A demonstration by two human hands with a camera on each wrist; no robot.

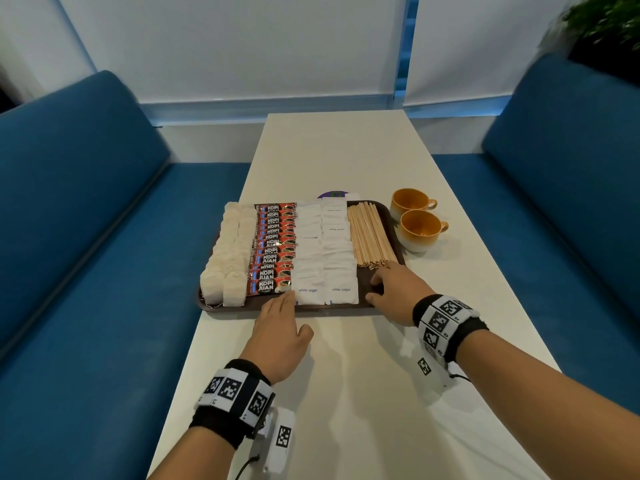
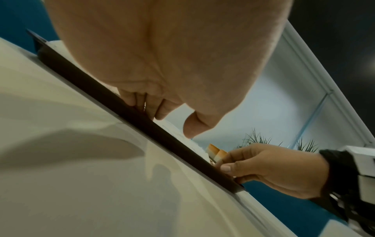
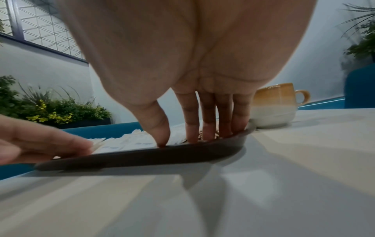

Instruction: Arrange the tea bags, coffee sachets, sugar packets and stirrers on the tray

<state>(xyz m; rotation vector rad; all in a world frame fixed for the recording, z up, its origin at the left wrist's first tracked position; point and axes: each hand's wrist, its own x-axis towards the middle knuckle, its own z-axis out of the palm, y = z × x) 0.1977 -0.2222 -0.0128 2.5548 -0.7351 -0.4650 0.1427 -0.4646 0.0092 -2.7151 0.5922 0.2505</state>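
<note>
A dark brown tray (image 1: 235,310) on the white table holds rows of tea bags (image 1: 228,258), red coffee sachets (image 1: 273,244), white sugar packets (image 1: 325,247) and wooden stirrers (image 1: 370,233). My left hand (image 1: 284,313) reaches over the tray's near rim (image 2: 142,118), its straight fingers touching the items where the sachets meet the sugar. My right hand (image 1: 384,289) rests at the near right corner. Its fingers (image 3: 190,128) stand straight down by the stirrer ends, and the thumb is on the rim (image 3: 162,157). Neither hand holds anything.
Two orange and white cups (image 1: 420,230) stand just right of the tray, close to my right hand. A purple round thing (image 1: 334,195) peeks out behind the tray. Blue benches (image 1: 86,237) flank the narrow table (image 1: 346,393).
</note>
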